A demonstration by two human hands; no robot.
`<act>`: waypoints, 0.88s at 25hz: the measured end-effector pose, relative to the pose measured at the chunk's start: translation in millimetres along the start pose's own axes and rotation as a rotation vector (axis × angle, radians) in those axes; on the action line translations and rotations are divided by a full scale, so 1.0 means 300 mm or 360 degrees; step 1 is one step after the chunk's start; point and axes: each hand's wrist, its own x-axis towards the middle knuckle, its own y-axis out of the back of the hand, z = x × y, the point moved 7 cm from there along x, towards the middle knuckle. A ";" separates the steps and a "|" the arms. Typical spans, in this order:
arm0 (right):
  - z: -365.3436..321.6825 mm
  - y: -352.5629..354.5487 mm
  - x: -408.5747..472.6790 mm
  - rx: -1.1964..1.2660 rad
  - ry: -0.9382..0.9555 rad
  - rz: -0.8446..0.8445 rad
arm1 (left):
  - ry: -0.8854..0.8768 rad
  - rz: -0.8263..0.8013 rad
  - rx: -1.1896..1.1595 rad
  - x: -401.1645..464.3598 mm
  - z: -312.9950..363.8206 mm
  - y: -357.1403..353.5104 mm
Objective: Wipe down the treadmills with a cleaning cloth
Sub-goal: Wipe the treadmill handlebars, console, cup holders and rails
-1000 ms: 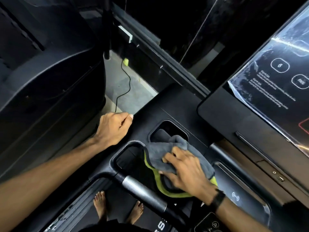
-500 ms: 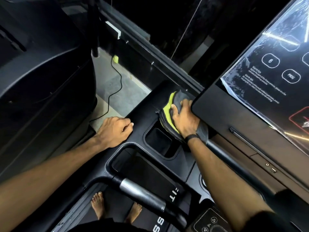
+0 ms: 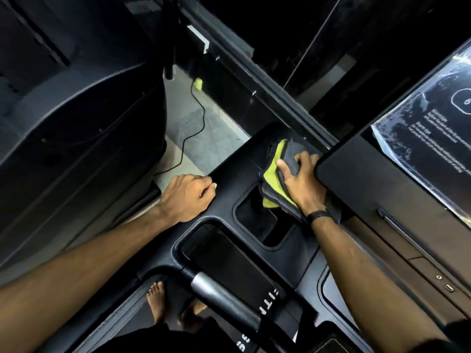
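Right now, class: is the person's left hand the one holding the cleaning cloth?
No. The left hand rests bare on the console edge, while the right hand presses the grey and yellow cloth.

The screen [image 3: 418, 138] runs off the right edge, its small white text too blurred to read; its near corner hides the fingertips of the right hand [image 3: 303, 182] and part of the cleaning cloth [image 3: 277, 179]; the left hand [image 3: 188, 197] curls its fingers under, out of sight; a handlebar [image 3: 219, 296] covers one bare foot [image 3: 196, 314]; belt lettering is cut off.
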 end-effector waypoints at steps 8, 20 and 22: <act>0.020 0.007 -0.260 -0.0678 0.0207 -0.0047 | 0.0116 -0.0028 0.0065 -0.018 -0.007 0.001; -0.127 -0.120 0.272 -0.0787 -0.0217 0.0064 | 0.0103 0.0085 -0.0099 0.013 -0.035 -0.019; -0.205 -0.153 0.126 -0.0746 0.0133 0.0057 | 0.0083 0.0086 -0.0136 0.007 -0.034 -0.018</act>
